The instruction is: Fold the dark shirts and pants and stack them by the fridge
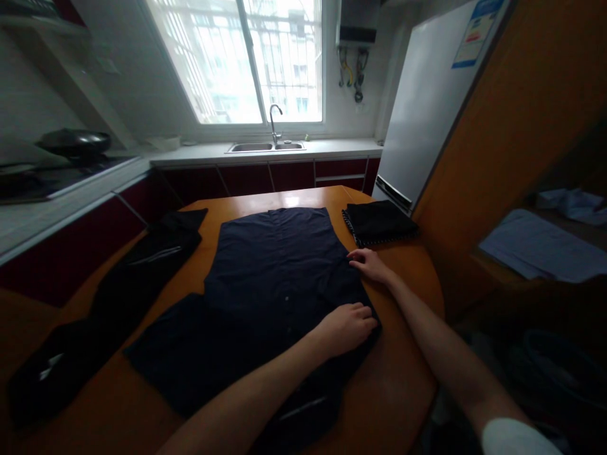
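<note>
One wooden table (412, 291) fills the middle here, orange-brown and glossy, with a rounded edge. One tall, smooth fridge (422, 107) stands at one o'clock. And centre stage, one navy shirt (279, 265), thin woven cloth, lies spread on the tabletop, lightly creased, a sleeve out towards eight o'clock. Over at nine o'clock from the shirt's middle, one long black garment (142, 265) lies rumpled, pale streaks showing on it. Straight up at twelve, one metal sink (251, 148), two basins, under one curved tap (275, 120). One dark, rounded pan (78, 140) sits at ten. At two o'clock on the table, one black cloth (379, 221), folded into a flat block, pale stitches along its border.

Two bare hands now! The left hand (347, 327) is at four o'clock, on the shirt near its side edge, fingers curled together; whether they grip, I can't tell. The right hand (368, 262), between two and three, pinches that same edge, thumb and finger narrow. Smallest of all, two pale buttons (287, 298) down the shirt's front.
</note>
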A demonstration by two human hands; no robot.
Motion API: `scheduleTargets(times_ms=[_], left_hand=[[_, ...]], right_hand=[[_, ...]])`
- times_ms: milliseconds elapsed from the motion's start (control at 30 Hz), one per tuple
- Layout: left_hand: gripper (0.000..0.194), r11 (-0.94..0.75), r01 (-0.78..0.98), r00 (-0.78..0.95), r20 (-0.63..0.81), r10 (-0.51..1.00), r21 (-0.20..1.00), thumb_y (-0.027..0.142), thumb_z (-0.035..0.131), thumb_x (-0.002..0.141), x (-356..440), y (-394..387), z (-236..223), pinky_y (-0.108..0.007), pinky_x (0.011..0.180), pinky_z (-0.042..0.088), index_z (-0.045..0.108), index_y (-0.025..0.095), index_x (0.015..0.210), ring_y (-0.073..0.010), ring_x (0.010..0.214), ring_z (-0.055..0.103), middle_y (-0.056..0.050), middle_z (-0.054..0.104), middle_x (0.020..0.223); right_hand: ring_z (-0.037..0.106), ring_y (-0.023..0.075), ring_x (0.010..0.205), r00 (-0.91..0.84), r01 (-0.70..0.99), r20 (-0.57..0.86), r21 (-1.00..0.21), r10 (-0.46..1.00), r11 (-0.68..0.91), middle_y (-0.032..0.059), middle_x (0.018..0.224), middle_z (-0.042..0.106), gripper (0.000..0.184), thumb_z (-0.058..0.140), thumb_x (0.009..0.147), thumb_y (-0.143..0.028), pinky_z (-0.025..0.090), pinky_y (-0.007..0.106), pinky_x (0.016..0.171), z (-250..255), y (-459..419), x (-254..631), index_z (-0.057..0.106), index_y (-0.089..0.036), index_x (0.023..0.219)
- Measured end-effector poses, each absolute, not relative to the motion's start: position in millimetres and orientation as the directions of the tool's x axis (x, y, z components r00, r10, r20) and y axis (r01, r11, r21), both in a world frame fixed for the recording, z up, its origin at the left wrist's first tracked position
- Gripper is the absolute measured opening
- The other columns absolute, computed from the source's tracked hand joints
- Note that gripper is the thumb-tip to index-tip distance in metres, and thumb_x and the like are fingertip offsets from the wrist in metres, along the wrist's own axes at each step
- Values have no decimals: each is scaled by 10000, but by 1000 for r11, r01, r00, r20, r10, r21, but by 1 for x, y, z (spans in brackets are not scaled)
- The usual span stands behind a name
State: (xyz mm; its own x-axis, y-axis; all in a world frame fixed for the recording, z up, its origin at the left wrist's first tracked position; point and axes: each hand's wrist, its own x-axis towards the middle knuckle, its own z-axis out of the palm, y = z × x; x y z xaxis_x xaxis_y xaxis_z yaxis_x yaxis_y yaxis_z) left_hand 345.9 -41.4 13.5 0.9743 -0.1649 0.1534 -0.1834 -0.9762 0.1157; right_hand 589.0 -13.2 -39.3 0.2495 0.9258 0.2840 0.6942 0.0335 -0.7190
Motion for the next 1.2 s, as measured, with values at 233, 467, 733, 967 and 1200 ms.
scheduleTargets(times_ms=[233, 467, 733, 967, 1200], left_hand=[[121, -985, -155, 969, 208, -135, 80, 240, 559, 983, 351, -42, 5, -303, 746, 487, 655, 168, 989, -190, 850, 609, -53, 625, 940], [158, -966, -167, 969, 214, -124, 195, 227, 556, 974, 349, -39, 4, -288, 825, 491, 698, 176, 1021, -177, 880, 604, -54, 632, 986], [257, -956, -174, 973, 189, -131, 236, 379, 629, 939, 343, -41, 11, -295, 807, 502, 655, 197, 1119, -196, 934, 636, -57, 653, 1035], [239, -985, -23, 1000, 18, -20, 173, 386, 644, 881, 339, -64, 19, -318, 634, 528, 623, 161, 959, -241, 815, 669, -71, 686, 899], [99, -976, -117, 990, -55, -129, 184, 258, 621, 870, 342, -70, 18, -311, 610, 538, 650, 164, 881, -234, 739, 702, -78, 709, 838]], right_hand=[[650, 178, 756, 307, 631, 320, -773, 896, 60, 29, 822, 712, 255, 621, 836, -325, 501, 294, 748, -43, -10, 585, 715, -180, 1024], [664, 196, 796, 351, 626, 325, -779, 878, 38, 46, 854, 729, 193, 627, 823, -317, 506, 311, 783, -43, -10, 583, 714, -189, 939], [664, 212, 812, 414, 636, 301, -771, 859, -37, 79, 888, 748, 276, 502, 878, -324, 498, 312, 761, -38, -17, 598, 725, -166, 911], [646, 194, 715, 340, 667, 238, -743, 910, -55, 59, 782, 735, 329, 548, 877, -430, 485, 286, 701, -38, -22, 602, 724, -162, 804], [622, 170, 710, 211, 741, 188, -671, 959, -31, 23, 770, 717, 152, 671, 799, -335, 451, 270, 690, -29, -29, 594, 728, -195, 812]])
